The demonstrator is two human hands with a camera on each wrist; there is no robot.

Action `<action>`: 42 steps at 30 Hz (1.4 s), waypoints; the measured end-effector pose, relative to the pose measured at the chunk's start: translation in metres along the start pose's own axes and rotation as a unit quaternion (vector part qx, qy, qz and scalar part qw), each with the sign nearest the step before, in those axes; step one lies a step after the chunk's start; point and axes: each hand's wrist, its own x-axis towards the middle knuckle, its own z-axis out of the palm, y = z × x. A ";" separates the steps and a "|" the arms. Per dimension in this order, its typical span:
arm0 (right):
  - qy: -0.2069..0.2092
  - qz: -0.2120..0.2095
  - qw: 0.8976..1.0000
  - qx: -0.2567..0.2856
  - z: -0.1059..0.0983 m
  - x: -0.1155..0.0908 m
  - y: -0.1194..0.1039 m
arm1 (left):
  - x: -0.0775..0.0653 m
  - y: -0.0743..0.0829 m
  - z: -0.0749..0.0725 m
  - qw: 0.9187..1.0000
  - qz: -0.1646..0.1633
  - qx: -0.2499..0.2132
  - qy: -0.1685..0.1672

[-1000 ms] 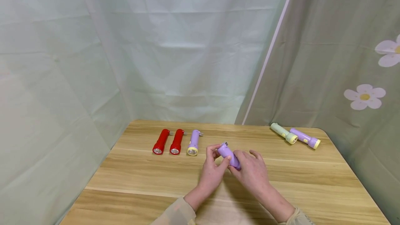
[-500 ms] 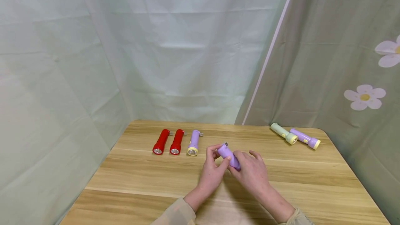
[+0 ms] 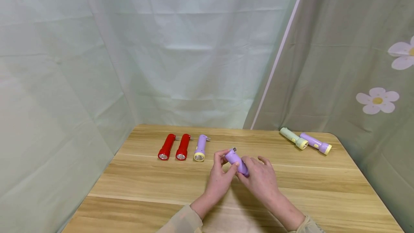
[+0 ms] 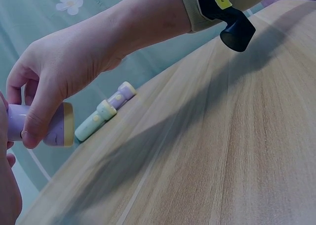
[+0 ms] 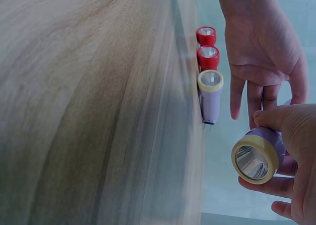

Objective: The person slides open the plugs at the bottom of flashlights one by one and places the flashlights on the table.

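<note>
A purple flashlight [image 3: 235, 161] with a yellow head ring is held above the table between both hands. Small metal plug prongs [image 3: 234, 149] stick out from its tail end, which points to the upper left. My left hand [image 3: 220, 179] pinches the tail part between thumb and fingers. Around the head end, my right hand [image 3: 261, 178] grips with thumb and fingers, hiding the head in the head view. The right wrist view shows the lens and yellow ring [image 5: 256, 158] facing that camera; in the left wrist view the right thumb lies along the flashlight body [image 4: 59, 126].
Two red flashlights [image 3: 166, 147] and another purple flashlight [image 3: 200, 147] lie in a row at the back left, prongs folded out. At the back right lie a green flashlight [image 3: 293, 138] and a purple one [image 3: 315, 143], close together. Curtains enclose the wooden table [image 3: 145, 190].
</note>
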 end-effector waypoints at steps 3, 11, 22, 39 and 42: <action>0.000 -0.001 1.000 -0.001 0.000 0.000 0.000 | 0.000 0.000 0.000 1.000 -0.003 0.002 -0.001; -0.003 -0.001 1.000 -0.002 0.000 -0.001 0.000 | -0.001 -0.001 0.000 1.000 -0.002 0.005 -0.006; 0.021 -0.012 1.000 0.003 0.002 -0.003 0.001 | -0.001 -0.002 0.000 1.000 -0.004 0.009 -0.001; 0.003 -0.004 1.000 0.006 -0.001 -0.003 0.000 | -0.002 -0.001 0.000 1.000 -0.007 0.016 -0.005; 0.003 -0.004 1.000 0.007 -0.001 -0.004 0.000 | -0.002 0.000 0.000 1.000 -0.011 0.015 -0.008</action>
